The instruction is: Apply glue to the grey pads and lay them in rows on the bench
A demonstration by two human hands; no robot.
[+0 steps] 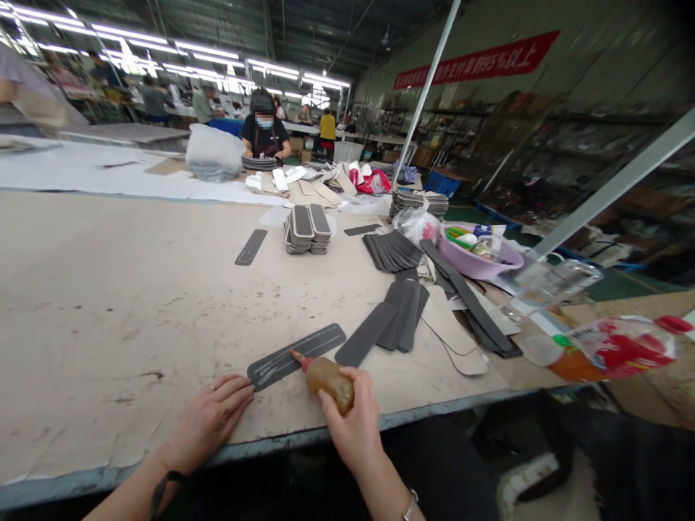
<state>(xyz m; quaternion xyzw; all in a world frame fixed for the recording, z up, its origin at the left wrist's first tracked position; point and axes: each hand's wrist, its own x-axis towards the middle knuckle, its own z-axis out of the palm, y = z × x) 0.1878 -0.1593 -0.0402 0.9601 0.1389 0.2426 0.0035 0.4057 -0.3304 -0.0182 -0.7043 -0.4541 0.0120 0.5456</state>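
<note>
red banner | on the far wall | white characters, only the end legible | "95%以上"

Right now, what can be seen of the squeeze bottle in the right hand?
The squeeze bottle is small, of soft-looking translucent plastic, filled with amber-brown liquid, with a red pointed nozzle. The right hand grips its rear half, fingers wrapped around it. It is held tilted almost flat, nozzle aimed left and away, tip touching the dark grey strip near the front edge of the table. Pale lines run along the strip.
</note>
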